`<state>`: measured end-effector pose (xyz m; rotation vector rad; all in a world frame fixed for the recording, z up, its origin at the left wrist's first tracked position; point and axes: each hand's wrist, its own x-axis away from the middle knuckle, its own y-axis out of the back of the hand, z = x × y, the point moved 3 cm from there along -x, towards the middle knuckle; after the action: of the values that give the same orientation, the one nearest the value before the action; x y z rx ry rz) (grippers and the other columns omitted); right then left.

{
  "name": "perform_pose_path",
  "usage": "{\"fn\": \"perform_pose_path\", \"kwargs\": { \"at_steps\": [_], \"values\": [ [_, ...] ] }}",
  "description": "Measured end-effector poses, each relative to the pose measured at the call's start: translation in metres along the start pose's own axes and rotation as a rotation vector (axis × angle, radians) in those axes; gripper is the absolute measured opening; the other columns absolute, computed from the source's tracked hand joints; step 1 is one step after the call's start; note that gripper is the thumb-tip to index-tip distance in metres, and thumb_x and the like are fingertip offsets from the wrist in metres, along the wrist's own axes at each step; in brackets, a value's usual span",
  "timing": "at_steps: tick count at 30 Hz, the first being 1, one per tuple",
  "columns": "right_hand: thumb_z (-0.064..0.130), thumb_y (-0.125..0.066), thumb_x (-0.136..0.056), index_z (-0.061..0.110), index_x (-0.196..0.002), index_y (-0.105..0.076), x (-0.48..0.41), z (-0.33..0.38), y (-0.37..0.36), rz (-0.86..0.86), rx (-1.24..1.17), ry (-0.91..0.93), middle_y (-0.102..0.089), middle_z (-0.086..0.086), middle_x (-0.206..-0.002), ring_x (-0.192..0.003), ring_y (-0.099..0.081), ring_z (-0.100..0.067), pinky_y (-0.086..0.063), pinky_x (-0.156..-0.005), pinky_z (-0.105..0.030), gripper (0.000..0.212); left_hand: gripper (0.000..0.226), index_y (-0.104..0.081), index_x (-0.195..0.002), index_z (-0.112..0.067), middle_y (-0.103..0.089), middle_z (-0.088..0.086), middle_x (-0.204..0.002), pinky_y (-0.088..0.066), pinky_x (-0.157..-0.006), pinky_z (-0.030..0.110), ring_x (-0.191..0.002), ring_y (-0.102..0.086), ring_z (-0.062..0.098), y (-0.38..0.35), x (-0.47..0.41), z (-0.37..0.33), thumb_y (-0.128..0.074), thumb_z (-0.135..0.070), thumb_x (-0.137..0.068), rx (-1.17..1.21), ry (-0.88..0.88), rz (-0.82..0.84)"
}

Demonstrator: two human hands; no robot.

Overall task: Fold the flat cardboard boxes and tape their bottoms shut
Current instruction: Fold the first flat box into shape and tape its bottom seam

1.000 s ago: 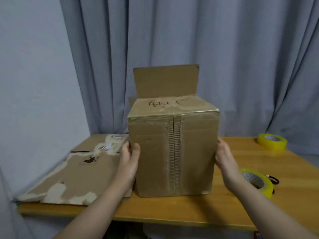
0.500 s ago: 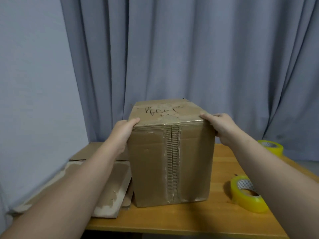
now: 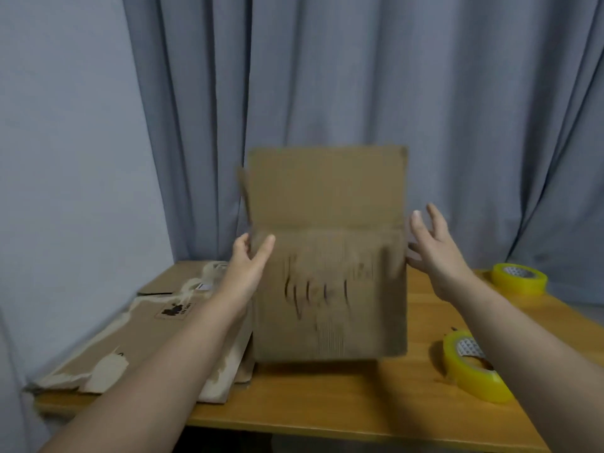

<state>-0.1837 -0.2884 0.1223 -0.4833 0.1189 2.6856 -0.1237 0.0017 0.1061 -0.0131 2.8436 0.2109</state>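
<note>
The folded cardboard box (image 3: pixel 330 295) stands on the wooden table (image 3: pixel 327 403), blurred with motion. Its face with dark handwriting is turned toward me, and one flap rises upright at the back. My left hand (image 3: pixel 248 266) grips the box's upper left edge, thumb on the front face and fingers round the side. My right hand (image 3: pixel 431 253) is at the upper right edge with its fingers spread and straight, the palm against the side. A yellow tape roll (image 3: pixel 474 367) lies near my right forearm.
A stack of flat, torn cardboard boxes (image 3: pixel 147 331) lies on the table's left part. A second yellow tape roll (image 3: pixel 519 279) sits at the back right. Grey curtains hang behind the table and a wall stands at the left.
The box has tipped over toward me, so the written face went from the top to the front and a flap now stands up. Both hands shifted from the top corners to the sides.
</note>
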Motion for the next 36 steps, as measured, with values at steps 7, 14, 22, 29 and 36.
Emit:
{"fn": "perform_pose_path", "kwargs": {
  "at_steps": [7, 14, 22, 29, 36],
  "values": [
    [0.065, -0.051, -0.085, 0.016, -0.135, -0.035, -0.002, -0.019, -0.023, -0.227, 0.116, -0.058, -0.055, -0.006, -0.115, -0.103, -0.054, -0.026, -0.040, -0.075, -0.032, 0.071, 0.080, -0.025, -0.150, -0.020, -0.040, -0.003, -0.148, -0.036, -0.110, 0.040, -0.132, -0.042, 0.018, -0.004, 0.003, 0.010, -0.046, -0.062, -0.086, 0.129, -0.016, -0.053],
    [0.045, -0.066, -0.085, 0.015, -0.130, -0.035, -0.010, -0.043, -0.022, -0.271, -0.109, -0.121, -0.047, -0.004, -0.125, -0.102, -0.049, -0.016, -0.040, -0.079, -0.025, 0.063, 0.055, -0.031, -0.146, -0.025, -0.045, -0.020, -0.128, -0.035, -0.089, 0.011, -0.120, -0.042, 0.001, -0.018, 0.011, 0.012, -0.039, -0.047, -0.097, 0.101, -0.158, 0.000],
    [0.030, -0.068, -0.087, 0.016, -0.135, -0.033, -0.083, -0.066, 0.035, -0.481, 0.417, -0.191, -0.025, -0.016, -0.144, -0.128, -0.034, -0.037, -0.035, -0.100, -0.043, 0.061, 0.052, -0.017, -0.139, -0.047, -0.026, -0.012, -0.141, -0.018, -0.106, 0.011, -0.135, -0.025, 0.006, -0.083, -0.021, 0.026, -0.044, -0.046, -0.095, -0.388, -0.514, 0.268],
    [0.038, -0.053, -0.096, 0.014, -0.110, -0.056, -0.101, -0.090, 0.050, -0.210, 0.173, -0.109, -0.059, -0.010, -0.100, -0.103, -0.054, -0.034, -0.045, -0.078, -0.032, 0.028, 0.062, -0.007, -0.142, -0.051, -0.004, -0.021, -0.155, 0.002, -0.119, 0.031, -0.144, 0.004, -0.001, -0.136, -0.050, 0.016, -0.004, -0.076, -0.086, -0.609, -0.769, 0.357],
    [0.076, -0.051, -0.076, 0.047, -0.134, -0.040, -0.069, -0.078, 0.034, 0.238, 0.233, 0.068, -0.024, 0.014, -0.154, -0.144, -0.018, -0.006, -0.025, -0.115, -0.040, 0.066, 0.043, -0.047, -0.131, -0.025, -0.036, -0.010, -0.141, -0.016, -0.117, 0.034, -0.136, -0.025, 0.009, -0.203, -0.053, 0.013, -0.026, -0.045, -0.099, -0.237, -0.625, 0.171]
  ]
}}
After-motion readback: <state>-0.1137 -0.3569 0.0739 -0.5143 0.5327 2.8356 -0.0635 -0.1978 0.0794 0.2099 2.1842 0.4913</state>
